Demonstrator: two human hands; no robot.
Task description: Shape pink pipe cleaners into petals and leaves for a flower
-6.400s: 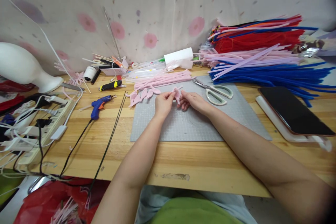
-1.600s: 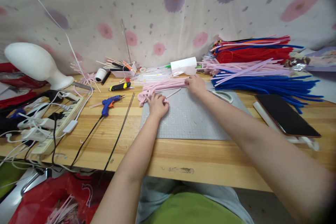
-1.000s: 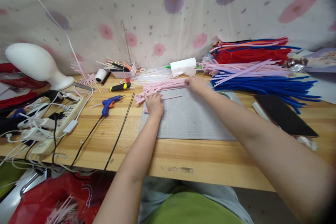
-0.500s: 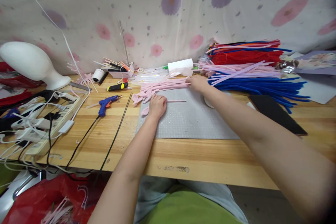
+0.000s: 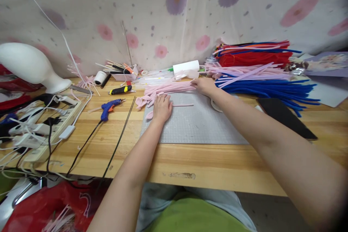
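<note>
My left hand (image 5: 162, 108) lies flat, fingers stretched out, over a shaped pink pipe cleaner on the grey cutting mat (image 5: 201, 127). The looped end (image 5: 149, 115) shows left of the hand, and a straight pink stem (image 5: 183, 105) sticks out to its right. My right hand (image 5: 204, 86) is at the right end of a bundle of pink pipe cleaners (image 5: 171, 87), its fingertips closed on that end. How many strands it pinches cannot be seen. Several folded pink pieces (image 5: 144, 100) rest beside the bundle's left end. A ring-shaped roll (image 5: 215, 106) is partly hidden under my right forearm.
Blue pipe cleaners (image 5: 266, 88), red ones (image 5: 255, 59) and a black pad (image 5: 286, 117) lie to the right. On the left are a blue glue gun (image 5: 107, 110), a yellow-black cutter (image 5: 120, 90), a power strip (image 5: 40, 150) with tangled cords and a white foam head (image 5: 25, 61).
My left hand has flattened, with its fingers more spread over the pink piece. My right hand stays at the bundle's end, slightly farther left. The view has shifted a little.
</note>
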